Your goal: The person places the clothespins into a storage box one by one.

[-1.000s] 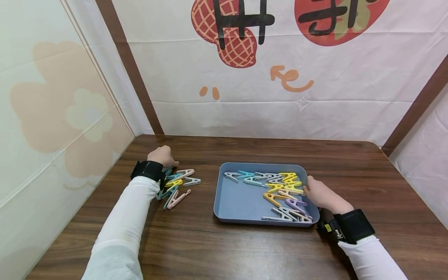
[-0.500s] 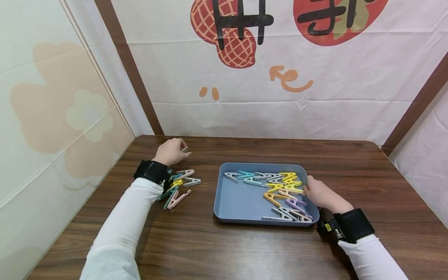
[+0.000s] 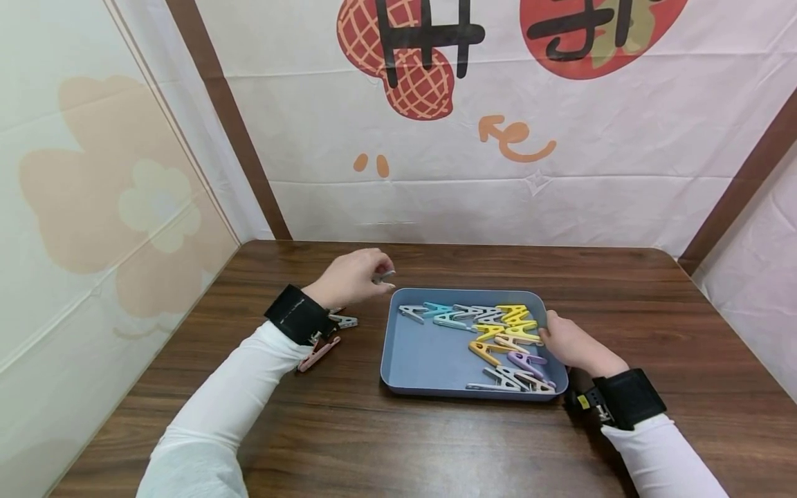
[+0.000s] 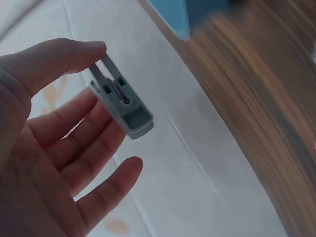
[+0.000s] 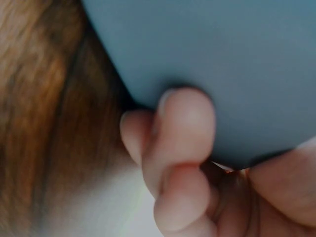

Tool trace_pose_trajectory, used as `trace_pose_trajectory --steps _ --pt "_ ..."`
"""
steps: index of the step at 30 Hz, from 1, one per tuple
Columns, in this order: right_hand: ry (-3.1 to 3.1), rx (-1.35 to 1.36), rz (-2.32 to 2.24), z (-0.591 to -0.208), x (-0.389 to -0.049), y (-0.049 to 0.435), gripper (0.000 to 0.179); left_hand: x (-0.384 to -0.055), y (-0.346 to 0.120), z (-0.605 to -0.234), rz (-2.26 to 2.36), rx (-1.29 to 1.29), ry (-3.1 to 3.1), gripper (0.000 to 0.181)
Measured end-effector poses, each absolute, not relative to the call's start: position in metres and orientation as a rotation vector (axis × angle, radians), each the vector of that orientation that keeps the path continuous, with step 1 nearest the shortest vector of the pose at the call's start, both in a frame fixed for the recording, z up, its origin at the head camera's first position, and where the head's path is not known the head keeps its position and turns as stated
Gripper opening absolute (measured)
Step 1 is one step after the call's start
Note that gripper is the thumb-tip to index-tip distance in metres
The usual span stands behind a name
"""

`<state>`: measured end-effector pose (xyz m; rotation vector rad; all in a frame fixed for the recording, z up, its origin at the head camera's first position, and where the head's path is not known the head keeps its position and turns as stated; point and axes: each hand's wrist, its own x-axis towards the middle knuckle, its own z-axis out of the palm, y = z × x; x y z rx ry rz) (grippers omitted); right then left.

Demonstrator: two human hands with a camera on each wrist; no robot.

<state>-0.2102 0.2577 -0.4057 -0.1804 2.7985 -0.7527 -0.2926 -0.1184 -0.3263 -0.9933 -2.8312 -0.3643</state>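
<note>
My left hand [image 3: 351,278] pinches a grey clothespin [image 4: 123,98] between thumb and fingers, above the table just off the tray's far left corner. Under that wrist, a pink clothespin [image 3: 319,354] and a pale grey clothespin [image 3: 345,321] show; the arm hides the rest of the pile. With thumb and curled fingers, my right hand [image 3: 575,344] grips the right rim of the blue-grey tray [image 3: 423,366]. Inside the tray lie several clothespins: grey and teal along the back, yellow ones [image 3: 513,315] at right, then an orange one [image 3: 484,353], a purple one [image 3: 524,360] and pale ones in front.
The brown wooden table [image 3: 373,443] carries the tray right of its middle. A printed white sheet [image 3: 436,207] hangs behind the table's far edge, and another printed sheet [image 3: 93,277] runs along the left side.
My left hand has lifted from the far side of the left pile with a clothespin and moved right to near the tray. The right hand and tray have stayed in place.
</note>
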Motion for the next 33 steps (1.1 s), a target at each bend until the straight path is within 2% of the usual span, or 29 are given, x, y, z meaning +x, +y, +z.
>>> trace_pose_trajectory --steps 13,33 --pt "2.819 -0.172 -0.742 -0.406 -0.209 0.257 0.028 -0.267 -0.076 -0.346 -0.098 -1.441 -2.758 0.023" --pt "2.813 -0.14 -0.745 -0.406 -0.21 0.256 0.031 -0.27 -0.068 -0.373 0.104 -1.504 -2.755 0.016"
